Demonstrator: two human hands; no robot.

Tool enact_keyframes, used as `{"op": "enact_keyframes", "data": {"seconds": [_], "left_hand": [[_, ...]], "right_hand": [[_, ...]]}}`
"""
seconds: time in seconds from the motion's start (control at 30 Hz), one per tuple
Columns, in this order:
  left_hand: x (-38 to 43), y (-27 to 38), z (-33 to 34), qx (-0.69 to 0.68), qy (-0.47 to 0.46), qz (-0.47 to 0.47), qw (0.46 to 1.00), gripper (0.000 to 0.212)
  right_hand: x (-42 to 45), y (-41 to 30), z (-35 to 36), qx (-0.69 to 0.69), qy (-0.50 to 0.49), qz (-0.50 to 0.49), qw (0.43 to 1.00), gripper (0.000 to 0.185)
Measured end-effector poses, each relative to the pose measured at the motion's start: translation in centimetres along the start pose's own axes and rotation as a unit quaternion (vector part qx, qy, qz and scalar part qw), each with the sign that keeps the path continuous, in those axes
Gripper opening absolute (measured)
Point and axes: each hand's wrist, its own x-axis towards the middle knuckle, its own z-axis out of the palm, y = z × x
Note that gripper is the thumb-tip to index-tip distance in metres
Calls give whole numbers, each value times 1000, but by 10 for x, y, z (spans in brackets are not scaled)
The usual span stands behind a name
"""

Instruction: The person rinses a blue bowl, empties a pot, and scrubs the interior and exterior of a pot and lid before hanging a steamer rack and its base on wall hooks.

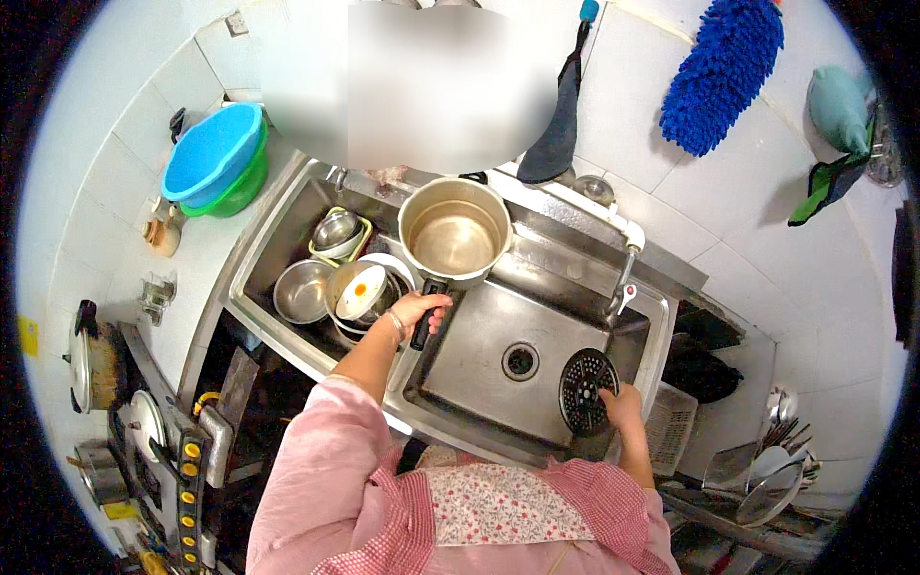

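My left hand [424,310] is closed around the black handle of a metal pressure cooker pot [455,228]. The pot is tilted enough to show its inside, above the back of the divider between two steel sink basins. In my right hand [622,407] is a round, black perforated plate [588,388], held by its edge over the right basin [496,352]. Stacked bowls and dishes fill much of the left basin, among them a steel bowl [302,291] and a white dish [361,291] with an orange spot.
A faucet [619,295] with a red-marked knob rises at the right basin's back corner. Blue and green plastic basins [215,154] sit on the left counter. A gas stove [188,496] with lidded pots is lower left. A white plastic basket [668,428] stands right of the sink.
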Motion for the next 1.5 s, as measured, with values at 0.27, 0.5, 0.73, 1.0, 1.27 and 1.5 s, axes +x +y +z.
{"op": "enact_keyframes", "data": {"seconds": [0.27, 0.5, 0.73, 1.0, 1.27, 1.5], "left_hand": [[-78, -13, 45, 346, 123, 114, 923, 15], [-114, -12, 50, 695, 216, 196, 658, 24], [-134, -7, 73, 710, 179, 229, 642, 28], [-138, -3, 102, 697, 207, 264, 634, 29], [-147, 3, 120, 720, 220, 250, 609, 25], [-153, -13, 93, 746, 239, 174, 596, 29]], "right_hand": [[-20, -19, -35, 190, 14, 1, 982, 18], [-17, -20, -34, 51, -7, -64, 997, 21], [-33, -146, -52, -115, -152, -288, 939, 67], [14, -203, -19, -198, -204, -385, 878, 72], [-4, -182, -8, -333, -214, -301, 867, 31], [-8, -169, -25, -324, -147, -298, 886, 24]]}}
